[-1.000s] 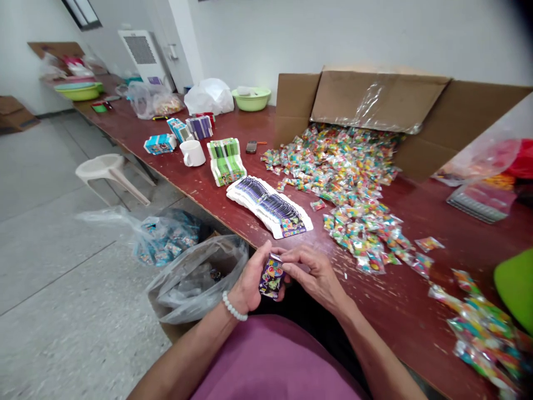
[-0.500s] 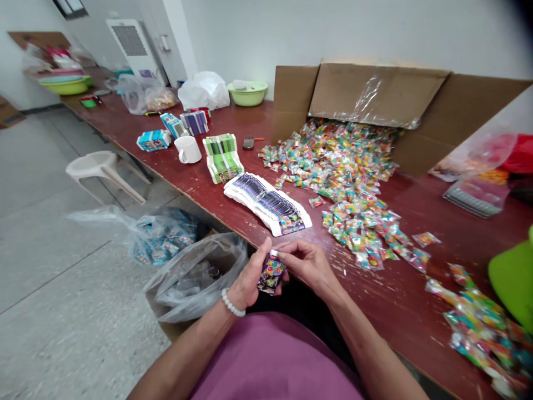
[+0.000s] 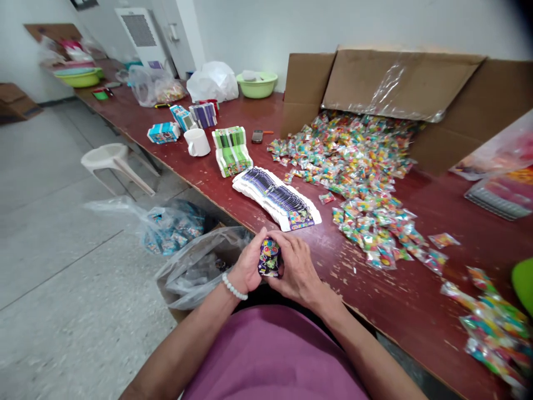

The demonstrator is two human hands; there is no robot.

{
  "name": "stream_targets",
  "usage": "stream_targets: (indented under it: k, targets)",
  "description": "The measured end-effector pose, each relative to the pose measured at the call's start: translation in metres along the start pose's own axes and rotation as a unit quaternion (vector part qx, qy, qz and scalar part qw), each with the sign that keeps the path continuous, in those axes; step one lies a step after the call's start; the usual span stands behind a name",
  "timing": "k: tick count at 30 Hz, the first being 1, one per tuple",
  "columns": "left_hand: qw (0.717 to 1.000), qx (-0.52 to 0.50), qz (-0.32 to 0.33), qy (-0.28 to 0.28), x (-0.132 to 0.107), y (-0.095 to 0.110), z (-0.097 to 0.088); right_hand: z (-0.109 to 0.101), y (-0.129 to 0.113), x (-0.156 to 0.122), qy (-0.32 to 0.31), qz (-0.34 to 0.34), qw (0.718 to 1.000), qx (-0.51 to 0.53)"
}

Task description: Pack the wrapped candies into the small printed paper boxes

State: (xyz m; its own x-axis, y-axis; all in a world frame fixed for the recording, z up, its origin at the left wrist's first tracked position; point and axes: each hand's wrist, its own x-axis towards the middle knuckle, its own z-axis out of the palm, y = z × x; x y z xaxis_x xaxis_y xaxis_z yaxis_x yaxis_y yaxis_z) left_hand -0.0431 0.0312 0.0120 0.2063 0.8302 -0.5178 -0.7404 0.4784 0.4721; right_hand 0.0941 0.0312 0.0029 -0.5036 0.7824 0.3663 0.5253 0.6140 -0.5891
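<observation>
Between my two hands, at the table's front edge, is a small dark purple printed candy box (image 3: 270,258). My left hand (image 3: 248,264) is closed around its left side. On the other side, my right hand (image 3: 296,268) wraps its fingers over the box's top and right edge. Just beyond them lies a fanned row of flat purple cartons (image 3: 275,197). A stack of green flat cartons (image 3: 232,151) stands behind that row. To the right spreads a big heap of small wrapped candies (image 3: 353,161), spilling from a cardboard box (image 3: 400,80).
A white mug (image 3: 197,142), blue cartons (image 3: 164,133) and a phone (image 3: 257,136) sit farther back on the red table (image 3: 341,300). Below the left edge are an open plastic-lined box (image 3: 200,278), a bag of blue packs (image 3: 170,228) and a white stool (image 3: 110,158). More candies (image 3: 495,328) lie at right.
My right hand has gone from pinching the box's top flap to wrapping around its right side. The box's white flap no longer shows. The view has shifted slightly.
</observation>
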Motion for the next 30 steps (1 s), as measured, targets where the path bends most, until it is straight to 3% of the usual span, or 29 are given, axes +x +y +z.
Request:
stream_targets:
  k: [4, 8, 10, 13, 16, 19, 22, 28, 30]
  targets:
    - [0.999, 0.02, 0.025, -0.03, -0.003, 0.001, -0.007, 0.006, -0.003, 0.003, 0.004, -0.002, 0.999, 0.039]
    - [0.983, 0.159, 0.092, 0.029, -0.011, 0.007, -0.032, 0.004, 0.015, 0.003, -0.041, -0.021, 0.998, 0.052]
    - [0.953, 0.253, 0.14, 0.094, -0.015, 0.016, -0.053, -0.004, 0.041, 0.009, 0.007, 0.007, 1.0, 0.026]
    - [0.858, 0.379, 0.257, 0.234, -0.018, 0.034, -0.083, -0.017, 0.09, 0.026, 0.121, 0.097, 0.987, -0.048]
    - [0.825, 0.408, 0.265, 0.29, -0.018, 0.047, -0.096, -0.021, 0.122, 0.041, 0.125, 0.16, 0.97, -0.134]
    - [0.825, 0.422, 0.258, 0.274, -0.017, 0.048, -0.094, -0.014, 0.128, 0.047, 0.088, 0.232, 0.953, -0.177]
    - [0.821, 0.439, 0.274, 0.241, -0.014, 0.041, -0.086, -0.007, 0.123, 0.046, 0.096, 0.29, 0.935, -0.181]
    - [0.803, 0.484, 0.305, 0.17, -0.008, 0.028, -0.068, -0.01, 0.126, 0.039, 0.217, 0.266, 0.938, -0.051]
    - [0.79, 0.505, 0.314, 0.15, -0.005, 0.028, -0.059, -0.017, 0.126, 0.035, 0.23, 0.255, 0.939, 0.004]
